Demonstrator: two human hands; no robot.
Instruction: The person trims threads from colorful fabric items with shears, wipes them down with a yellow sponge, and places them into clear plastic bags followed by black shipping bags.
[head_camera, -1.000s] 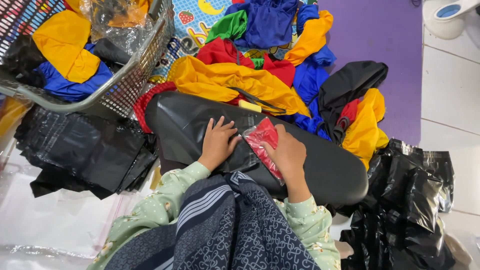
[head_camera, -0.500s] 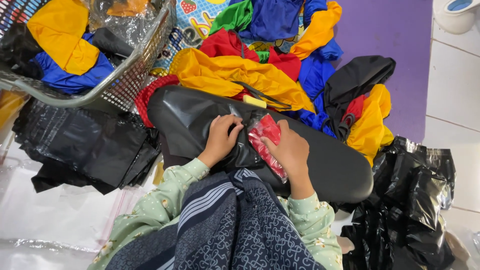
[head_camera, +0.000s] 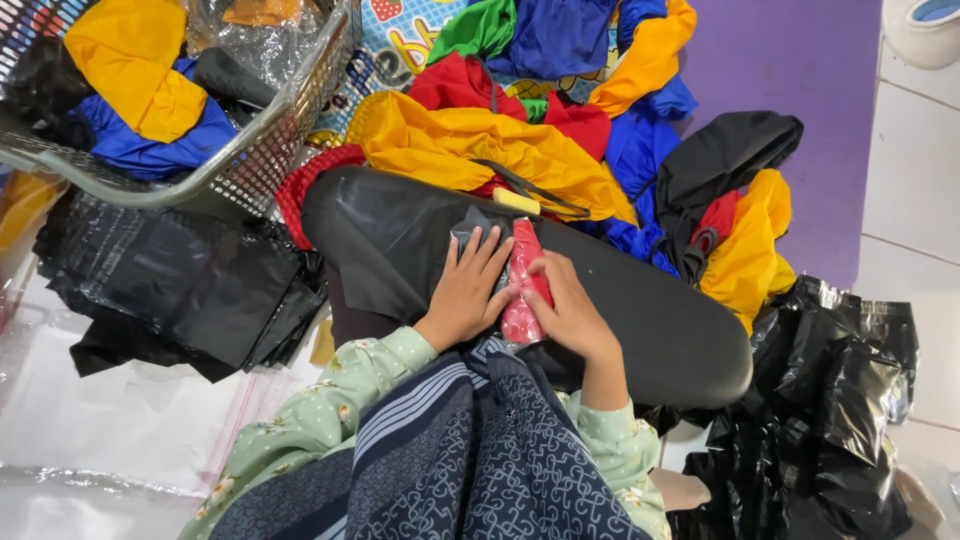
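Red folded cloth piece in clear plastic wrap (head_camera: 522, 285) now rolled tighter than half a second ago: then a loose crumpled wad spread between the hands, now a narrow upright strip. Lies on the black oval padded board (head_camera: 640, 310) across the lap, near its middle, on top of a black plastic bag (head_camera: 480, 225) spread flat there.

Left hand (head_camera: 468, 290) flat, fingers splayed and released, pressing down on the black bag just left of the red strip, touching its edge. Earlier the same hand curled more over the bag. Right hand (head_camera: 570, 310) cupped against the right side of the strip, fingers bent and gripping it lightly; thumb side hidden, so full closure unclear.

Judgement: cloth compacted and aligned with the bag, roughly ready for wrapping or insertion.

Around: pile of yellow, red, blue and green fabric pieces (head_camera: 500, 140) beyond the board, wire mesh basket (head_camera: 270, 150) upper left holding more fabric, stack of black plastic bags (head_camera: 170, 290) at left, crumpled black bags (head_camera: 820, 420) at right.
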